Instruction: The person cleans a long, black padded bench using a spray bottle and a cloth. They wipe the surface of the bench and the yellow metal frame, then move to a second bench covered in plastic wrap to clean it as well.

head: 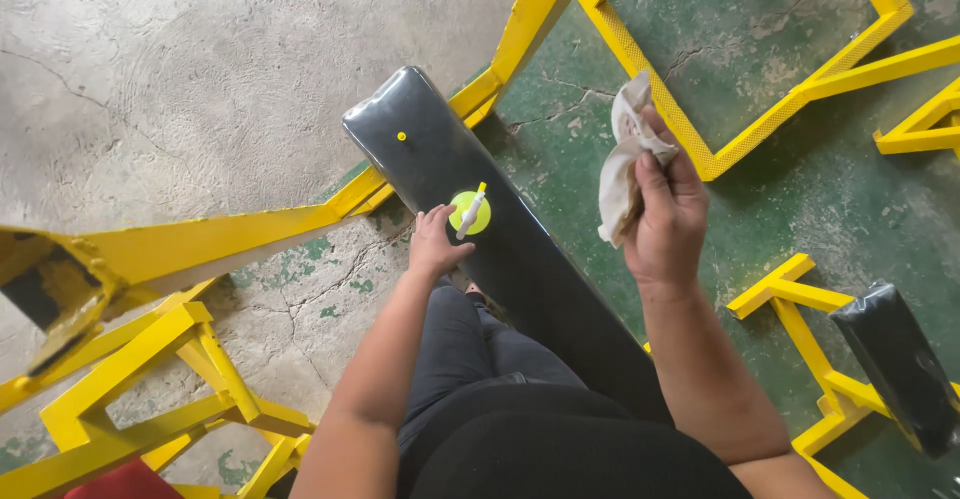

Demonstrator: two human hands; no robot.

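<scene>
A long black padded bench (520, 259) runs diagonally below me. On it stands a small round pot of bright yellow-green paint (470, 214) with a thin white brush (470, 209) resting across it. My left hand (434, 242) touches the bench right beside the pot, fingers curled near its rim. My right hand (665, 214) is raised above the bench's right side, closed on a crumpled, stained white rag (625, 154). A small yellow dot (401, 136) marks the pad's far end.
Yellow painted steel frames (200, 244) lie left and below on cracked grey concrete. More yellow frames (700, 129) rest on the green floor at the right. Another black pad (895, 359) sits on a yellow frame at lower right. My dark trousers (470, 359) show beneath.
</scene>
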